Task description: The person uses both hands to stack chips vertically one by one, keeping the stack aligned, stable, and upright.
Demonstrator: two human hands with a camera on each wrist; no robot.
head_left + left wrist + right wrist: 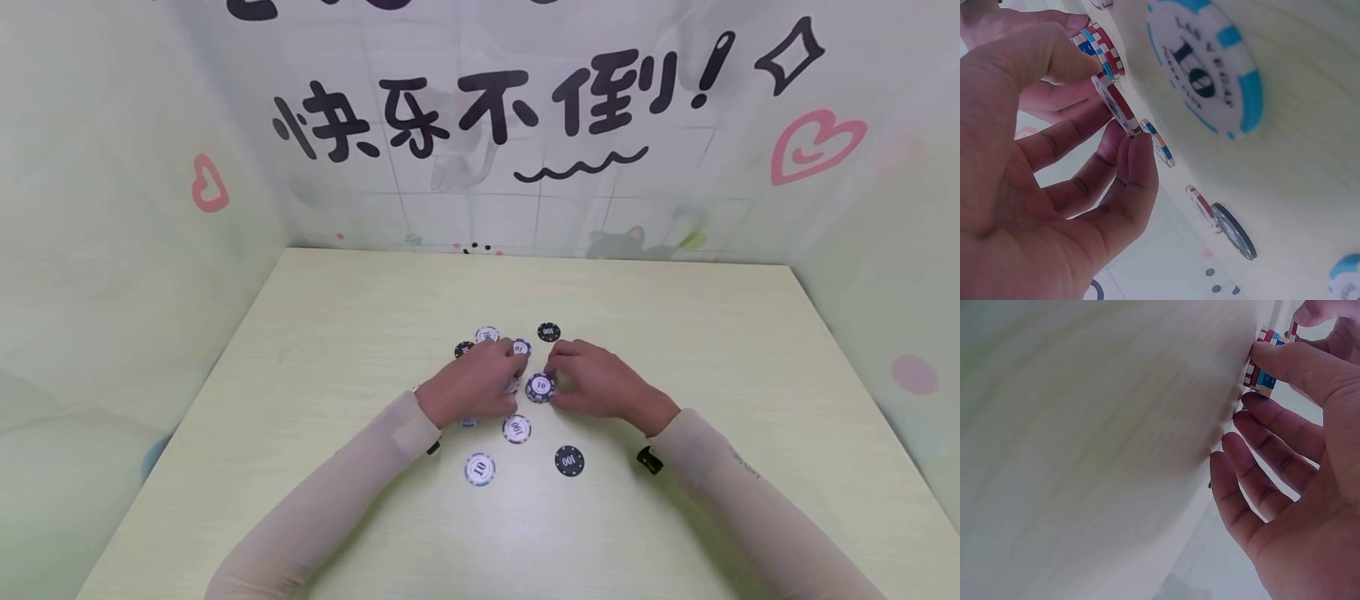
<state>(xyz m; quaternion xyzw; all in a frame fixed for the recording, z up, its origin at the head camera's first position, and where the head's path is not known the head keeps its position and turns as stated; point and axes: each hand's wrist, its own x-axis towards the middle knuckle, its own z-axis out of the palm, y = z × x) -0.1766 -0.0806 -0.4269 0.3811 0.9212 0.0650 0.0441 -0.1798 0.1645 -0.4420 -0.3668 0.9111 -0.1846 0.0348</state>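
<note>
on the head camera, before a backdrop (472, 212) reading "快乐不倒!", the right hand (600, 383) grips a "10"-topped chip stack (540, 386) midway between the table's (720, 333) left and right edges, a black "100" chip (569, 461) nearby. over to left wrist, the left hand (1010, 200) pinches a red-edged chip (1117, 105), a "las vegas 10" chip (1204, 69) near the lens. right wrist shows the chip stack's red-and-blue edges.

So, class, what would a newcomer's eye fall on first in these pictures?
Probably the big black lettering on the pale backdrop behind the table. Next, near mid-table, the left hand pinches a red-and-white-edged chip; close by, the right hand grips a short chip stack with a 10 on top.
</note>
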